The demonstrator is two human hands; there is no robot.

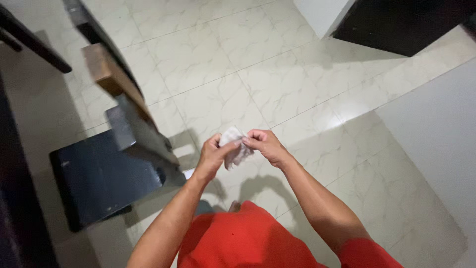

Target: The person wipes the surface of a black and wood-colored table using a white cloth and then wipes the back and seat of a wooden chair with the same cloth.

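Pale marbled floor tiles (213, 59) fill most of the head view, seen from standing height. At the centre, both hands meet on a small crumpled white cloth (234, 147). The left hand (212, 155) has its fingers curled shut around the cloth's lower left side, thumb pressed on top. The right hand (264, 145) pinches the upper right edge between thumb and fingertips, the other fingers folded in. The cloth is bunched between them, held in the air above the floor and touching nothing else; whether it is a rag or a tissue I cannot say, the folds being too small to read.

Below the hands, at six o'clock, sits the person's red shirt (243, 238). At nine o'clock stands a dark chair (99, 173) with a black seat and a wooden-topped back slanting up toward eleven. A dark doorway or cabinet (401, 25) shows at one o'clock, and a white wall (441, 129) at three.

The grip looks light on the right side, so a tug could pull that edge free and let the cloth drop to the floor. No containers are in view.
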